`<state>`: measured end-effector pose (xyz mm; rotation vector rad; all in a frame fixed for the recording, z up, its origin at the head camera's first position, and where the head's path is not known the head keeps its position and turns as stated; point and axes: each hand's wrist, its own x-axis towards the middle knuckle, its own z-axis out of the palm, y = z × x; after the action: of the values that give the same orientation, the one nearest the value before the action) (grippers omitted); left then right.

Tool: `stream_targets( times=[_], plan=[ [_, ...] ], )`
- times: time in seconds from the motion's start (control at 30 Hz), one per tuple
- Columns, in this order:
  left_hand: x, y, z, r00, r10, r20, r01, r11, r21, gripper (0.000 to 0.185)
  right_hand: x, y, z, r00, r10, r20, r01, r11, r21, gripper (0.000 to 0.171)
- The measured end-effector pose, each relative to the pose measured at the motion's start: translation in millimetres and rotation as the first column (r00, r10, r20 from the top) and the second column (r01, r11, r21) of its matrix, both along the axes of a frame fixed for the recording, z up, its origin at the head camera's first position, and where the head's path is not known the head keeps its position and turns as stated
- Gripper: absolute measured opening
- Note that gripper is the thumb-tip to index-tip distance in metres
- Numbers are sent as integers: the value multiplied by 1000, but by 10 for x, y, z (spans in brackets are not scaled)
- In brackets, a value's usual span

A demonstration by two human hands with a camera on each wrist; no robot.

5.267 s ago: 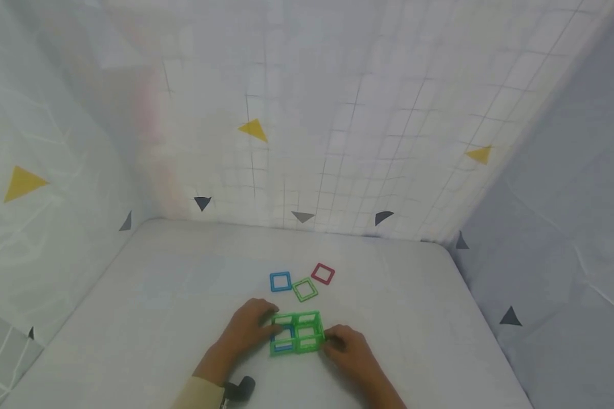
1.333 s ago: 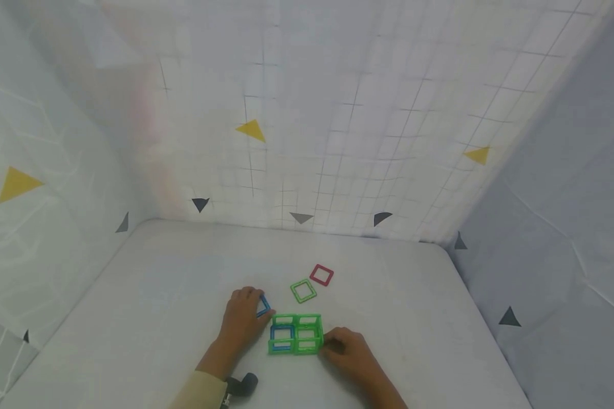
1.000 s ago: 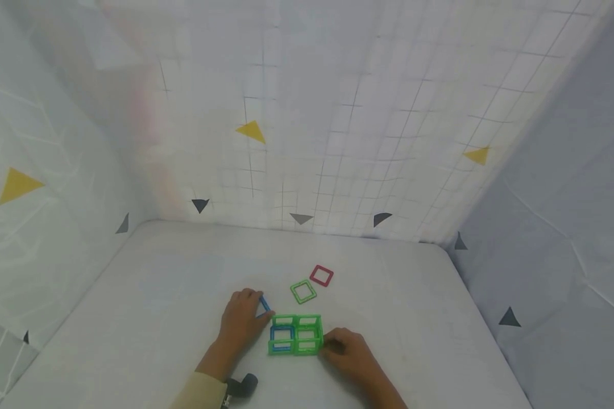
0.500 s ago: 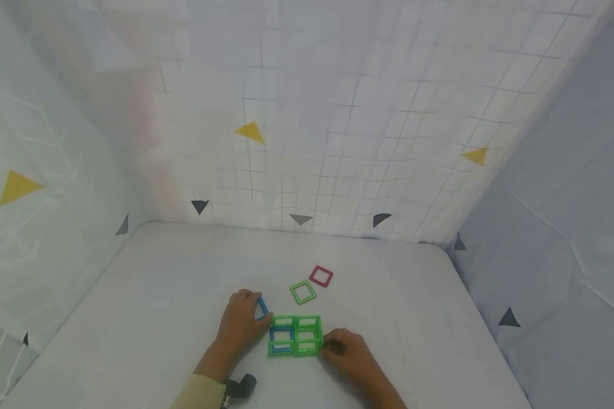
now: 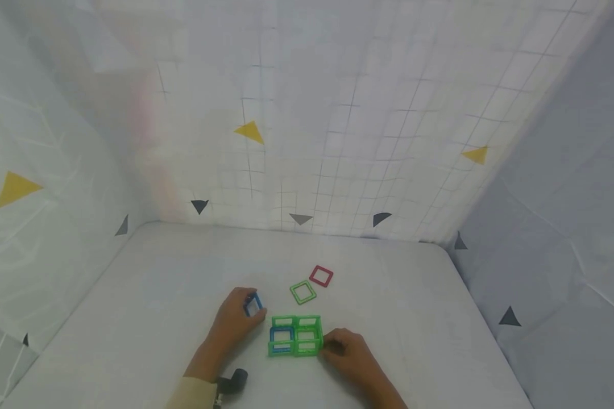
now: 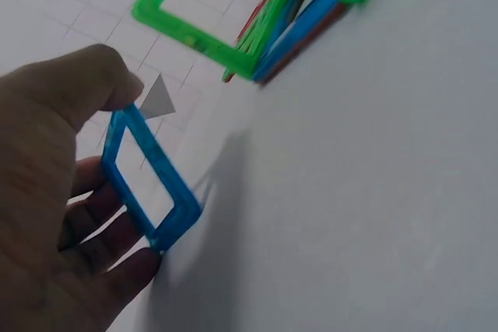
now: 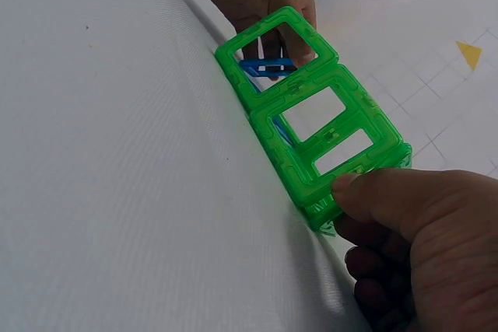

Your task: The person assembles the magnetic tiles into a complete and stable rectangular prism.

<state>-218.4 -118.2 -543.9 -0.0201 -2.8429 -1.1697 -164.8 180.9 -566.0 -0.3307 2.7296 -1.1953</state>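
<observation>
A box-like build of green square frames with a blue frame inside stands on the white table; it also shows as the green build and the green build. My left hand pinches a loose blue square frame, held upright just left of the build; the wrist view shows thumb and fingers round the blue frame. My right hand grips the build's right end, thumb on its top edge.
A loose green square frame and a red square frame lie flat behind the build. White sheet walls with yellow and dark triangles enclose the table. A small black object sits by my left sleeve.
My left hand took the blue frame from the table behind the build, brought it to the build's left side, and has just drawn it a little left and tilted it. The right hand stayed.
</observation>
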Motion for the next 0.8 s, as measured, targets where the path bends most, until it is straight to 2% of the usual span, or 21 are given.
stream_targets(
  times=[0.13,0.43,0.6,0.8],
  plan=[
    [-19,-67,-9,999,-1,35,0,1000,20,61,0,3,-2,1000,4,-2,-5,1000,-7,13],
    [-9,-215,-99,996,-61,72,47,984,173,62,7,11,-18,1000,13,-24,-14,1000,-5,13],
    [5,-278,-108,990,-97,101,76,978,193,60,1,22,-29,999,21,-35,-22,1000,-5,13],
    [30,-373,-103,987,-139,86,119,971,209,57,-3,19,-15,999,22,-39,-22,1000,-7,12]
  ],
)
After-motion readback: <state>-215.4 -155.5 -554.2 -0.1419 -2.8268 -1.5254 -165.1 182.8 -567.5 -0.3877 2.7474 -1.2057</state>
